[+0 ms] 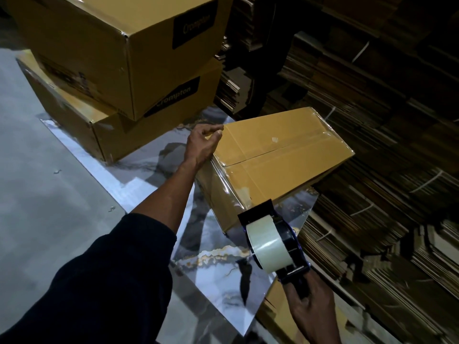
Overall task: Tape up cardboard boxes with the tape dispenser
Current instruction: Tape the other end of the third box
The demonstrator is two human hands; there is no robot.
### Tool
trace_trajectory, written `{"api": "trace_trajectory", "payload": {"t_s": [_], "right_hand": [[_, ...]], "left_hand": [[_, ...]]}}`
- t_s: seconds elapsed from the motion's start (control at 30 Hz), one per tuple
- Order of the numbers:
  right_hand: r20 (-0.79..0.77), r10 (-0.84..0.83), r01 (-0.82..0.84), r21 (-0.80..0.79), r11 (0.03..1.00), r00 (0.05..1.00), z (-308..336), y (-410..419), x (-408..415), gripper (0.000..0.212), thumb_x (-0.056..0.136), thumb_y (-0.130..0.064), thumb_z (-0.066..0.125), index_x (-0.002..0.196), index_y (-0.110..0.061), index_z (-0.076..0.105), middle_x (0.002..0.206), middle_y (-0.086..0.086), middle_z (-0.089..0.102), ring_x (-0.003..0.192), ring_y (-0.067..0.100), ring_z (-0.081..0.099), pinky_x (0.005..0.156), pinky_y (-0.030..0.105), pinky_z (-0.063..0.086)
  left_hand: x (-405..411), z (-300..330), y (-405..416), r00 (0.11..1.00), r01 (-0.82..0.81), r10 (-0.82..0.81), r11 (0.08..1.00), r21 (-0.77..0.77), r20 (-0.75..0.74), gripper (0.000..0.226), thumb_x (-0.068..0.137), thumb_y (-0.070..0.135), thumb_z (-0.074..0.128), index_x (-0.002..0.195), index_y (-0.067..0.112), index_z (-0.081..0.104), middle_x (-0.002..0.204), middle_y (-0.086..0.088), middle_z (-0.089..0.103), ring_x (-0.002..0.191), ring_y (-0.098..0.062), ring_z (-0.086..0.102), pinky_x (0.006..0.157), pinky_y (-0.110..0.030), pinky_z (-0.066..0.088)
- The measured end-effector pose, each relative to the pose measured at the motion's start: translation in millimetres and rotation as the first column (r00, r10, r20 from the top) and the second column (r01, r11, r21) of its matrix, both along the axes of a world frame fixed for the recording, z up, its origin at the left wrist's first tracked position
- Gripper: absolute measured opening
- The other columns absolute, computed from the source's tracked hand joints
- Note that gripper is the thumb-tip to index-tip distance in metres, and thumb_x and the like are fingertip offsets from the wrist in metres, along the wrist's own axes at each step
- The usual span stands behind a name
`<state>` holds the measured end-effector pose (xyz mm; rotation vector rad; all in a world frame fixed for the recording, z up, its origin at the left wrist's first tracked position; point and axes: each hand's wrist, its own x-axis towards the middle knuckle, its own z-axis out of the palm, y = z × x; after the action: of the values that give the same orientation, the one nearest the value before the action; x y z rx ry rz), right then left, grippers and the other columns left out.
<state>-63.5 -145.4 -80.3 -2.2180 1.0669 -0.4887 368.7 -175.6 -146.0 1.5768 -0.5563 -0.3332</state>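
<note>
Left hand (202, 142): my fingers curl over the far corner of the small box (278, 165) and hold it.
Right hand (306, 306): I grip the tape dispenser (273, 242) by its handle.
Tape dispenser: its front touches the box's near corner.
Box: on the table (211, 244).
</note>
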Motion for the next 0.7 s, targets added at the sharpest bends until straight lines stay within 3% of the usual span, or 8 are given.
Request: {"api": "trace_trajectory", "payload": {"t_s": [0.17, 0.27, 0.37, 0.47, 0.53, 0.6, 0.63, 0.7], "right_hand": [[-0.09, -0.017, 0.033, 0.182, 0.983, 0.996, -30.1, -13.2, -0.6, 0.046, 0.087, -0.003, 0.072, 0.097, -0.047, 0.061, 0.086, -0.018, 0.069, 0.087, -0.008, 0.065, 0.07, 0.024, 0.048], [-0.148, -0.01, 0.046, 0.246, 0.968, 0.989, -44.7, -16.9, 0.8, 0.036, 0.086, 0.003, 0.067, 0.086, -0.033, 0.064, 0.071, -0.018, 0.067, 0.07, -0.005, 0.062, 0.065, 0.018, 0.045], [-0.198, 0.0, 0.061, 0.301, 0.952, 0.98, -55.4, -25.4, 9.4, 0.036, 0.085, 0.01, 0.063, 0.073, -0.023, 0.058, 0.058, -0.014, 0.06, 0.064, 0.015, 0.05, 0.055, 0.015, 0.039], [-0.19, 0.036, 0.022, 0.296, 0.955, 0.981, -59.7, -34.8, 19.3, 0.027, 0.085, 0.009, 0.067, 0.083, -0.018, 0.066, 0.075, -0.001, 0.07, 0.074, 0.017, 0.063, 0.063, 0.019, 0.049], [-0.191, 0.055, -0.001, 0.272, 0.962, 0.98, -59.3, -38.7, 20.9, 0.03, 0.086, 0.009, 0.068, 0.086, -0.022, 0.066, 0.082, 0.006, 0.072, 0.08, 0.016, 0.066, 0.065, 0.019, 0.05], [-0.198, 0.061, -0.013, 0.238, 0.971, 0.978, -59.8, -41.6, 21.2, 0.038, 0.088, 0.009, 0.068, 0.088, -0.029, 0.064, 0.085, 0.006, 0.072, 0.081, 0.014, 0.067, 0.064, 0.014, 0.047], [-0.204, 0.065, -0.018, 0.221, 0.975, 0.977, -61.8, -43.5, 20.5, 0.035, 0.088, 0.008, 0.068, 0.09, -0.027, 0.064, 0.086, 0.008, 0.072, 0.082, 0.017, 0.067, 0.064, 0.015, 0.047], [-0.212, 0.072, -0.023, 0.222, 0.975, 0.975, -68.1, -48.4, 18.2, 0.022, 0.088, 0.006, 0.068, 0.095, -0.014, 0.068, 0.089, 0.013, 0.071, 0.087, 0.027, 0.069, 0.067, 0.025, 0.051]], "left_hand": [[1.6, 0.9, 1.6, 1.0, 0.013, -0.014, 1.0, 0.022, 0.018, 0.021, 0.096, 0.033, 0.069, 0.116, 0.034, 0.077, 0.131, 0.001, 0.065, 0.123, -0.009, 0.059, 0.102, -0.027, 0.047], [0.2, 1.2, 1.1, 1.0, 0.014, -0.014, 0.999, 0.041, 0.012, 0.022, 0.096, 0.036, 0.069, 0.116, 0.035, 0.077, 0.131, 0.004, 0.065, 0.123, -0.008, 0.059, 0.105, -0.034, 0.05], [-0.4, 5.1, 3.3, 1.0, 0.007, -0.008, 0.999, 0.052, 0.026, 0.021, 0.095, 0.039, 0.07, 0.114, 0.04, 0.076, 0.131, 0.005, 0.066, 0.122, -0.007, 0.06, 0.107, -0.04, 0.052], [-4.7, 14.0, 7.1, 0.997, -0.016, 0.011, 0.997, 0.071, 0.074, 0.013, 0.096, 0.037, 0.071, 0.107, 0.043, 0.071, 0.137, -0.003, 0.06, 0.129, -0.014, 0.054, 0.11, -0.043, 0.05], [-5.6, 19.3, 6.6, 0.974, -0.088, 0.029, 0.963, 0.254, 0.226, 0.014, 0.095, 0.042, 0.071, 0.109, 0.04, 0.072, 0.145, -0.006, 0.049, 0.138, -0.024, 0.041, 0.114, -0.049, 0.042], [-9.4, 24.4, 3.0, 0.862, -0.208, -0.042, 0.88, 0.427, 0.506, 0.025, 0.093, 0.047, 0.069, 0.112, 0.032, 0.077, 0.148, -0.01, 0.046, 0.143, -0.031, 0.033, 0.121, -0.059, 0.027], [-14.2, 29.6, 1.2, 0.782, -0.226, -0.089, 0.882, 0.414, 0.616, 0.029, 0.093, 0.048, 0.067, 0.109, 0.027, 0.078, 0.146, -0.012, 0.05, 0.143, -0.035, 0.036, 0.121, -0.063, 0.024], [-29.2, 36.8, -5.2, 0.662, -0.076, -0.213, 0.935, 0.347, 0.718, 0.039, 0.094, 0.047, 0.06, 0.105, 0.015, 0.08, 0.136, -0.018, 0.061, 0.131, -0.04, 0.052, 0.111, -0.064, 0.039]]}}
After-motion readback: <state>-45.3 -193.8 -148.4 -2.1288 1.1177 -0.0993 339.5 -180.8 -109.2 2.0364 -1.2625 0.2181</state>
